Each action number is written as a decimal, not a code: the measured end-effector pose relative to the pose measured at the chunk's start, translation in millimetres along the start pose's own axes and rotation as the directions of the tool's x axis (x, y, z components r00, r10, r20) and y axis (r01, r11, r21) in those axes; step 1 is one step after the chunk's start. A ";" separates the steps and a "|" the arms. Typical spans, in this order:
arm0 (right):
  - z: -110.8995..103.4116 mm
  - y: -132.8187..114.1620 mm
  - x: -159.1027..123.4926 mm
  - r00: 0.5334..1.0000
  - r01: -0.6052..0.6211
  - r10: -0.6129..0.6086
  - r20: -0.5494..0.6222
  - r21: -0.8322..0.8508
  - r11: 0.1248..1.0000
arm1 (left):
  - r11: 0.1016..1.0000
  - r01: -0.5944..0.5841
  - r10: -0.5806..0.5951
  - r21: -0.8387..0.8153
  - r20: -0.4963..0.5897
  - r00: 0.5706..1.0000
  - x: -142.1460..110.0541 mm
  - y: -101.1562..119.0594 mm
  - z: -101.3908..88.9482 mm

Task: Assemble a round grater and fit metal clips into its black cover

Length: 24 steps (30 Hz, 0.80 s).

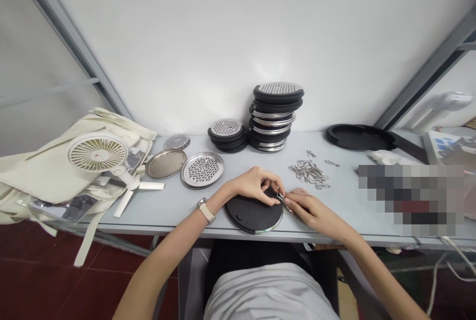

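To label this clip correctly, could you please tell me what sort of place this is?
Probably a small hand-assembly workroom: a grey workbench holds stacked black-rimmed perforated steel discs and a heap of metal clips.

Desk [174, 211] against the wall. Round disc [250, 216] at the front edge, mid-desk. Behind it, two stacks of round graters: the taller [275, 117] directly back, the shorter [226, 134] just to its left. Left of the disc, a perforated grater plate [203, 170], touching a plain metal tray [165, 163]; a loose grater disc [176, 141] behind them. Further left, a folding fan [97, 152] on a canvas tote bag [55, 176]. Right of the disc, a pile of wire clips [309, 174]; beyond it, back and right, a round lid [359, 136].
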State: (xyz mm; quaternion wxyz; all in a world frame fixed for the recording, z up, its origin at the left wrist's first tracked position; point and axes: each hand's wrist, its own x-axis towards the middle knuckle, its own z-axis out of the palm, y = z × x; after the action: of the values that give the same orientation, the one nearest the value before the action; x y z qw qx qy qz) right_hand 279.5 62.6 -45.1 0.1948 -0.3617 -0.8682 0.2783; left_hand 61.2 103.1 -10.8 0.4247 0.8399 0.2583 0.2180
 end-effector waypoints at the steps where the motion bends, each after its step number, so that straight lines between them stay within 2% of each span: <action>1: 0.4 0.4 0.2 1.000 -0.004 0.004 -0.002 -0.001 1.000 | 1.000 0.004 -0.004 0.003 0.003 1.000 0.1 0.0 0.0; 8: 3.4 0.2 1.6 0.999 -0.028 0.027 -0.032 -0.034 0.999 | 0.995 -0.094 0.094 0.017 0.003 0.996 1.9 0.5 0.0; 13: 1.8 -0.8 0.9 1.000 -0.006 0.005 -0.016 -0.030 1.000 | 0.999 -0.041 0.040 0.008 0.011 0.999 1.4 1.4 0.1; 19: 0.7 -1.6 0.7 1.000 0.016 -0.016 -0.004 -0.023 1.000 | 0.996 -0.078 0.078 -0.032 0.003 0.997 0.8 -1.8 0.4; 24: 0.1 -3.4 0.7 1.000 0.017 -0.017 -0.002 -0.017 1.000 | 0.998 -0.034 0.034 -0.057 0.000 0.999 0.5 -1.0 0.2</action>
State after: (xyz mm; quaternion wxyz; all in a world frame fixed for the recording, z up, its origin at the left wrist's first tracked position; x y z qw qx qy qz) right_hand 277.3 61.1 -43.0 0.1948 -0.3563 -0.8733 0.2692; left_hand 61.5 103.8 -11.7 0.4446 0.8319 0.2373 0.2322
